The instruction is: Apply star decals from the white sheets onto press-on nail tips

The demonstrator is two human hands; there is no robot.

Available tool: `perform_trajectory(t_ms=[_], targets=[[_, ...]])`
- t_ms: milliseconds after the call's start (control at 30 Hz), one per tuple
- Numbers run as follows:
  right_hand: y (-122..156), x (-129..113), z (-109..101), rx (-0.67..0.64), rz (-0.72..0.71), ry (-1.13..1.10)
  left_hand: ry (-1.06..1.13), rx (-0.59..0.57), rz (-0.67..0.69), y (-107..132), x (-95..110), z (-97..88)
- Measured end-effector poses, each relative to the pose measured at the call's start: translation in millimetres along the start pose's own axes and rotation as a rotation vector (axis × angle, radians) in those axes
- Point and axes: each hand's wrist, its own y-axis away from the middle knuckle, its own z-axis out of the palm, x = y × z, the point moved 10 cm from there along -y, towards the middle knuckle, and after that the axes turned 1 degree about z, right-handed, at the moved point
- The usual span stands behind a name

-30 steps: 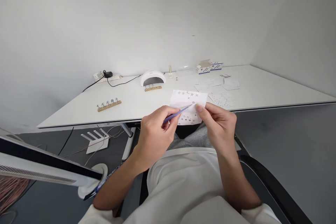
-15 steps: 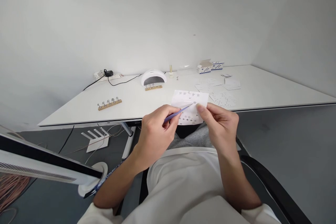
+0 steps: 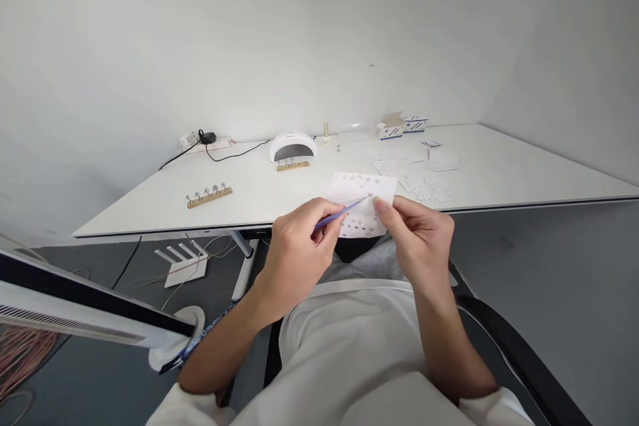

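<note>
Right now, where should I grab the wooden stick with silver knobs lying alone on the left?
Probably pinch the wooden stick by its two long sides, coming down from above near one end. It lies flat on the table, and the knobs stand up in a row along its top, so the top is crowded.

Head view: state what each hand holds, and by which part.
Left hand grips the purple tool by its rear; right hand pinches the star sticker sheet at its right edge.

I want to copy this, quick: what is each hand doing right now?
Left hand: closed, holding a thin purple tool.
Right hand: closed, pinching the star sticker sheet.
</note>
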Motion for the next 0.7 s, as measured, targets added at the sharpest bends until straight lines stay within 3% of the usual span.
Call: perform_trajectory(t_ms=[700], targets=[[0.0, -5.0, 2.5, -0.004, -0.007, -0.039, 0.034, 0.006, 0.001, 1.0, -2.5, 1.6]])
